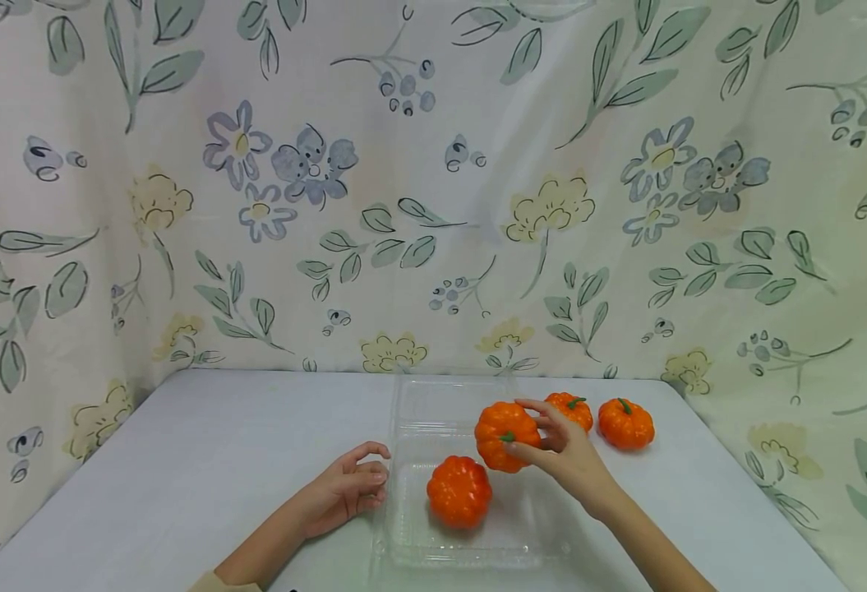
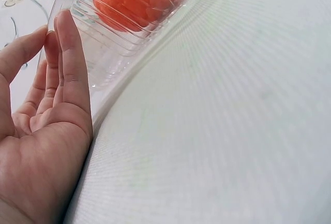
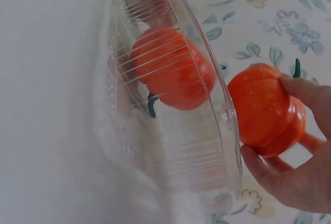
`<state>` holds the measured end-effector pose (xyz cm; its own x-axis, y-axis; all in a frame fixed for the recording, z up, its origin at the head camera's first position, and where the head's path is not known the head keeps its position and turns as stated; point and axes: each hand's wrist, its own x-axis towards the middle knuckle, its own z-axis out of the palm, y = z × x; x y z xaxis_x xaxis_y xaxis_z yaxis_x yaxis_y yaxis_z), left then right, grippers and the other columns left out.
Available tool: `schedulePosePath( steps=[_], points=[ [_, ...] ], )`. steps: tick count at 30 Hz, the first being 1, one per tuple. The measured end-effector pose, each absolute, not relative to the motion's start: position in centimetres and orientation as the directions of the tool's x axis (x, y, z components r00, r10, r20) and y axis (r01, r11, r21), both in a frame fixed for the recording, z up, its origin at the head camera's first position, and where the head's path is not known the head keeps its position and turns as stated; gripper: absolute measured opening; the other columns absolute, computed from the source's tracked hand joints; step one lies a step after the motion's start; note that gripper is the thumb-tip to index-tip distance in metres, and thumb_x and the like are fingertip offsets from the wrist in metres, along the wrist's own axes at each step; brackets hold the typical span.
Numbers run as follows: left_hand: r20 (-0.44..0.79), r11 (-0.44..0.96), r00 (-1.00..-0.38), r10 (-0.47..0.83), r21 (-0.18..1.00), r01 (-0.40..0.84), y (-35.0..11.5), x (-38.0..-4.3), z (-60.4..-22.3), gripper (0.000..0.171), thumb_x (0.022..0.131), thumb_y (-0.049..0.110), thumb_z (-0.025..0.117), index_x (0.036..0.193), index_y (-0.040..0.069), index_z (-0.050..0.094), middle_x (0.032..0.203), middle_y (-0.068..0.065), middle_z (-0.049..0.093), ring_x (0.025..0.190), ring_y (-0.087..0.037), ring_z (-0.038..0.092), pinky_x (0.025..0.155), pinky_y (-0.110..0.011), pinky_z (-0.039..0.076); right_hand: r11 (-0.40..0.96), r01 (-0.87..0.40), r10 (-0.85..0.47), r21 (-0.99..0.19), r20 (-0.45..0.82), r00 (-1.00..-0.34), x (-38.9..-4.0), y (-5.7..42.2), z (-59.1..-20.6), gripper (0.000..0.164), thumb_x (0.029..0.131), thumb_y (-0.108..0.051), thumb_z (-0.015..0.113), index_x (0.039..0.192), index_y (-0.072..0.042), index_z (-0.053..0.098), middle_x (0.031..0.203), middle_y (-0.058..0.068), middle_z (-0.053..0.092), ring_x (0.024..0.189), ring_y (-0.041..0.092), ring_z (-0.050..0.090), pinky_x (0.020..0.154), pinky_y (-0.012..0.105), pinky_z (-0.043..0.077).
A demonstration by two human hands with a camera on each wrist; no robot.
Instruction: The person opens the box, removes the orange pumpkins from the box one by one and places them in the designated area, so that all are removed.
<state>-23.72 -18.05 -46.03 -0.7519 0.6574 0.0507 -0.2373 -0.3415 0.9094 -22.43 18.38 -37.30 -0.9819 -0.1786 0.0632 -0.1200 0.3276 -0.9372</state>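
My right hand (image 1: 577,460) holds an orange mini pumpkin (image 1: 507,437) with a green stem, thumb on one side and fingers on the other. It hangs above the right part of a clear plastic box (image 1: 507,555). Inside that box a second, redder pumpkin (image 1: 458,492) rests on the bottom; its green stem shows through the wall in the right wrist view. At the box's left side is my left hand (image 1: 348,493). Its fingers (image 2: 72,63) are fairly straight in the left wrist view, with their tips at the clear wall.
Two more orange pumpkins stand on the white table (image 1: 255,427) to the right of the box: one (image 1: 568,409) partly behind my right hand, the other (image 1: 626,423) farther right. The box's raised clear lid (image 1: 448,399) is toward the back. A floral curtain (image 1: 403,181) hangs behind the table.
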Motion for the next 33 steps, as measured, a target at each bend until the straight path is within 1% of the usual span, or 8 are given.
schedulePosePath(
  steps=[5,9,18,26,33],
  points=[
    [0.041,-0.339,-0.755,0.654,0.908,-0.245,-18.1,-23.7,-46.0,0.027,0.109,-0.001,0.045,0.125,0.020,0.051,0.095,0.008,0.064,0.086,-0.007,0.068,0.080,-0.019,0.058,0.368,-0.110,-0.145,-0.923,0.060,-0.988,-22.1,19.0,-37.2,0.064,0.093,-0.028,0.081,0.151,-0.020,0.054,0.149,0.021,0.052,0.112,0.025,0.068,0.095,0.042,0.058],
    [0.046,-0.340,-0.754,0.656,0.909,-0.241,-18.1,-23.8,-46.1,0.028,0.109,-0.001,0.044,0.125,0.020,0.051,0.095,0.008,0.064,0.086,-0.007,0.068,0.080,-0.019,0.058,0.376,-0.093,-0.127,-0.922,0.048,-0.991,-21.9,19.6,-37.2,0.065,0.094,-0.028,0.081,0.152,-0.019,0.053,0.148,0.022,0.052,0.119,0.029,0.066,0.097,0.046,0.058],
    [0.044,-0.341,-0.750,0.660,0.907,-0.246,-18.2,-23.8,-46.0,0.027,0.109,-0.001,0.044,0.125,0.020,0.051,0.095,0.008,0.064,0.086,-0.007,0.068,0.081,-0.019,0.058,0.388,-0.067,-0.079,-0.919,0.039,-0.996,-21.7,20.7,-37.0,0.065,0.094,-0.026,0.081,0.152,-0.018,0.053,0.145,0.024,0.053,0.114,0.031,0.066,0.096,0.048,0.058],
    [0.025,-0.331,-0.758,0.652,0.909,-0.255,-18.1,-23.8,-46.1,0.027,0.109,0.000,0.045,0.125,0.021,0.051,0.095,0.007,0.064,0.086,-0.007,0.068,0.081,-0.019,0.059,0.380,-0.073,-0.087,-0.922,0.043,-0.995,-21.6,21.7,-37.3,0.066,0.096,-0.024,0.078,0.155,-0.014,0.049,0.147,0.021,0.053,0.116,0.031,0.063,0.093,0.042,0.058],
    [0.035,-0.336,-0.759,0.651,0.909,-0.246,-18.2,-23.9,-46.2,0.026,0.109,0.000,0.045,0.125,0.020,0.051,0.095,0.008,0.063,0.086,-0.007,0.069,0.081,-0.019,0.059,0.397,-0.054,-0.073,-0.916,0.027,-0.997,-21.5,22.6,-37.4,0.068,0.098,-0.026,0.076,0.157,-0.013,0.044,0.150,0.025,0.049,0.109,0.025,0.069,0.096,0.043,0.058]
  ],
)
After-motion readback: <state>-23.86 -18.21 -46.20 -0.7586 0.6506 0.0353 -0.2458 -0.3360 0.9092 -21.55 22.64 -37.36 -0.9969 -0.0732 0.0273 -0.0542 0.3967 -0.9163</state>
